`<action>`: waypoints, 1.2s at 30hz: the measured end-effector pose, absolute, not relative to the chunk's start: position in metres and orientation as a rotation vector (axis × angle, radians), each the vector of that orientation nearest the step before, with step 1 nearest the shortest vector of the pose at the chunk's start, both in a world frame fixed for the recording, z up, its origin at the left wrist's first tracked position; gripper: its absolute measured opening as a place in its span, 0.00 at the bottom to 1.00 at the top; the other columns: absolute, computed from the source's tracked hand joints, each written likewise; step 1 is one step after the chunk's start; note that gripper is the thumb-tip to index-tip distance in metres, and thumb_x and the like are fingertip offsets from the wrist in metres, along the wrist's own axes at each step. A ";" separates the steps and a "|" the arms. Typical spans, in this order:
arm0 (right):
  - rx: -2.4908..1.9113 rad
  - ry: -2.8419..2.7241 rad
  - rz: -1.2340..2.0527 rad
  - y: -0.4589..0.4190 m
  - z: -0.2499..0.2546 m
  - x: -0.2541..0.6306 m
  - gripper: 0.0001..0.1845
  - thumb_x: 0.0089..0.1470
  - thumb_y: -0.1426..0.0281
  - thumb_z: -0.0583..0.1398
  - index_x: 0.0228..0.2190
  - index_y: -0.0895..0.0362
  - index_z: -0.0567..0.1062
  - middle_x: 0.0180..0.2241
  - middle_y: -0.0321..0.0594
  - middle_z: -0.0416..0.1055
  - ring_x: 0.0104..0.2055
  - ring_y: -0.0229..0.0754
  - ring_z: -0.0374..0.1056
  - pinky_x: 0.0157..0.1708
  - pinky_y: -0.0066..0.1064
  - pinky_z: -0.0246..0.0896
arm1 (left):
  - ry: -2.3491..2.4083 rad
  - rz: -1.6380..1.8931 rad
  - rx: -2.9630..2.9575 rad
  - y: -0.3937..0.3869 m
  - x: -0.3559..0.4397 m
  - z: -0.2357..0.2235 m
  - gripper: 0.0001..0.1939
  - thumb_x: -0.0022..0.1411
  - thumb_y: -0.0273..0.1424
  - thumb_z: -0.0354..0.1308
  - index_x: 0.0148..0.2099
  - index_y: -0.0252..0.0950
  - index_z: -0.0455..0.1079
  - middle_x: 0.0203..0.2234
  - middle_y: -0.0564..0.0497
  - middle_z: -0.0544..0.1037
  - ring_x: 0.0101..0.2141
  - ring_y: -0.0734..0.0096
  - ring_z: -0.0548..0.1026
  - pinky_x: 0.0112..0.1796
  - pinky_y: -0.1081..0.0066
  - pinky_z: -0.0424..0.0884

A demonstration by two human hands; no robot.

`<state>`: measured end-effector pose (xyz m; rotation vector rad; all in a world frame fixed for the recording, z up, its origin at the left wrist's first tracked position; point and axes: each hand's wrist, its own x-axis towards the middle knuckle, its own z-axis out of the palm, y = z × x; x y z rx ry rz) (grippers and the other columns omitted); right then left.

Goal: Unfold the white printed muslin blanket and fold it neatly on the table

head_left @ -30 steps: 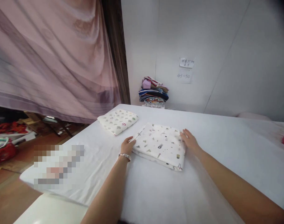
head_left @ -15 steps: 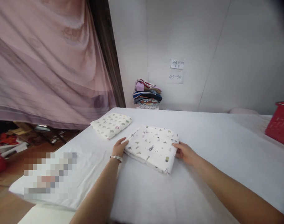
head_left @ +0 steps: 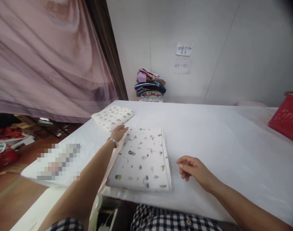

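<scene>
A folded white cloth (head_left: 141,160) printed with small plants and animals lies flat near the table's front edge. Over its far left corner, my left hand (head_left: 119,132) has its fingers stretched out; whether they touch the fabric I cannot tell. My right hand (head_left: 191,168) hovers to the right of the cloth, apart from it, with loosely bent fingers and nothing in them. Behind my left hand is another folded cloth (head_left: 114,116), off-white with grey-green mushroom-like prints.
The white-covered table (head_left: 209,134) meets a pale wall. At its far side rises a stack of folded fabrics (head_left: 150,85). A red basket (head_left: 287,117) stands at the right. A pink curtain (head_left: 40,57) hangs at the left. A pixelated patch hides something on the table's left.
The plant-and-animal print cloth has turned about a quarter and come nearer the front edge. My right hand has let go and moved off its side. My left hand has shifted to its far left corner.
</scene>
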<state>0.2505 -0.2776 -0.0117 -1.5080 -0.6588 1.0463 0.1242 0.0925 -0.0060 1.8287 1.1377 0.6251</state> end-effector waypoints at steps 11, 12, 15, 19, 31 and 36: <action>-1.664 -0.657 1.064 -0.220 -0.034 0.269 0.12 0.47 0.61 0.60 0.28 0.57 0.68 0.23 0.34 0.68 0.17 0.32 0.62 0.14 0.24 0.52 | 0.863 0.385 2.422 -0.091 0.053 0.016 0.15 0.58 0.43 0.49 0.33 0.39 0.71 0.27 0.53 0.76 0.27 0.72 0.71 0.31 0.72 0.65; -1.648 -0.648 1.104 -0.219 -0.035 0.269 0.13 0.46 0.60 0.60 0.28 0.57 0.68 0.21 0.33 0.68 0.17 0.32 0.61 0.14 0.23 0.52 | 0.837 0.362 2.463 -0.108 0.061 0.013 0.15 0.58 0.43 0.49 0.33 0.40 0.71 0.28 0.53 0.76 0.27 0.72 0.71 0.30 0.72 0.64; -1.568 -0.653 1.171 -0.219 -0.038 0.264 0.15 0.44 0.59 0.62 0.26 0.57 0.66 0.17 0.32 0.67 0.16 0.33 0.62 0.13 0.23 0.51 | 0.822 0.291 2.585 -0.141 0.092 0.003 0.16 0.58 0.45 0.50 0.34 0.39 0.70 0.29 0.51 0.76 0.29 0.69 0.72 0.30 0.70 0.63; -1.444 -0.620 1.200 -0.224 -0.046 0.260 0.18 0.41 0.57 0.64 0.26 0.57 0.66 0.18 0.31 0.67 0.17 0.33 0.63 0.14 0.22 0.51 | 0.932 0.170 2.656 -0.144 0.121 -0.007 0.15 0.57 0.44 0.51 0.34 0.38 0.69 0.30 0.49 0.76 0.31 0.64 0.73 0.30 0.69 0.62; -1.431 -0.627 1.141 -0.220 -0.058 0.253 0.11 0.37 0.65 0.61 0.23 0.56 0.64 0.12 0.29 0.64 0.14 0.32 0.60 0.14 0.23 0.51 | 0.808 0.407 2.555 -0.148 0.127 -0.001 0.08 0.58 0.34 0.50 0.29 0.38 0.67 0.23 0.54 0.73 0.26 0.73 0.69 0.27 0.73 0.57; -1.445 -0.612 1.128 -0.224 -0.059 0.256 0.11 0.37 0.67 0.59 0.26 0.56 0.66 0.14 0.28 0.64 0.16 0.33 0.60 0.13 0.23 0.50 | 0.714 0.287 2.572 -0.151 0.130 -0.012 0.11 0.60 0.37 0.49 0.29 0.39 0.68 0.25 0.53 0.74 0.27 0.71 0.71 0.27 0.72 0.58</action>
